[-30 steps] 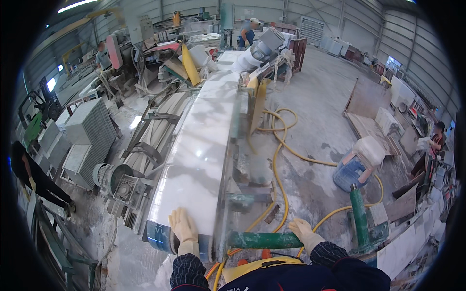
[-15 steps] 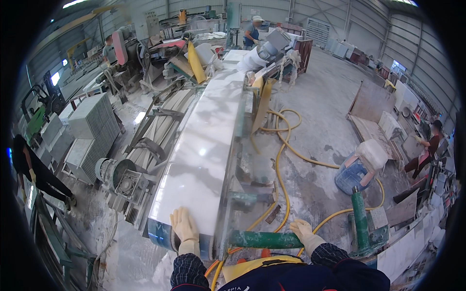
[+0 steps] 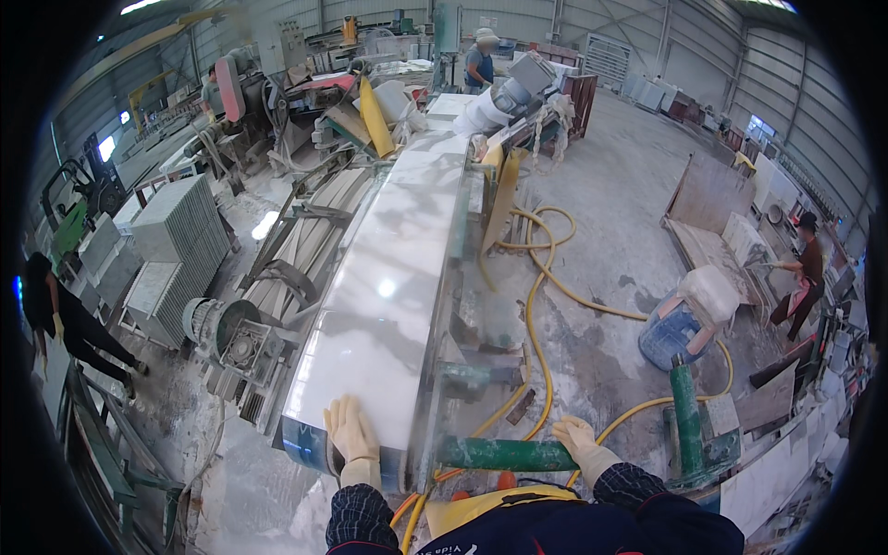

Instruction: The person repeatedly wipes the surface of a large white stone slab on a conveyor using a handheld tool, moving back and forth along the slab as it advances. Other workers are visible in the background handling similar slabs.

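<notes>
My left hand (image 3: 351,429), in a cream glove, lies with fingers stretched flat on the near end of a glossy white stone slab (image 3: 361,363). The slab lies on a long conveyor, and the blue belt (image 3: 303,442) shows below its near edge. My right hand (image 3: 575,437), gloved the same way, rests at the right end of a thick green bar (image 3: 504,455). Its fingers point forward, loosely extended, and nothing shows in them. More pale slabs with grey veins (image 3: 416,199) continue up the conveyor toward the far machine.
A yellow hose (image 3: 548,370) snakes over the floor on the right, past a blue barrel (image 3: 673,331) and a green post (image 3: 684,416). A motor (image 3: 242,347) and stacked slabs (image 3: 180,236) stand left. Co-workers stand at left (image 3: 60,310), right (image 3: 807,273) and far end (image 3: 479,63).
My hands and the slab under my left hand stay in place. The co-worker at right has shifted slightly and stands straighter. The one at left has moved a little.
</notes>
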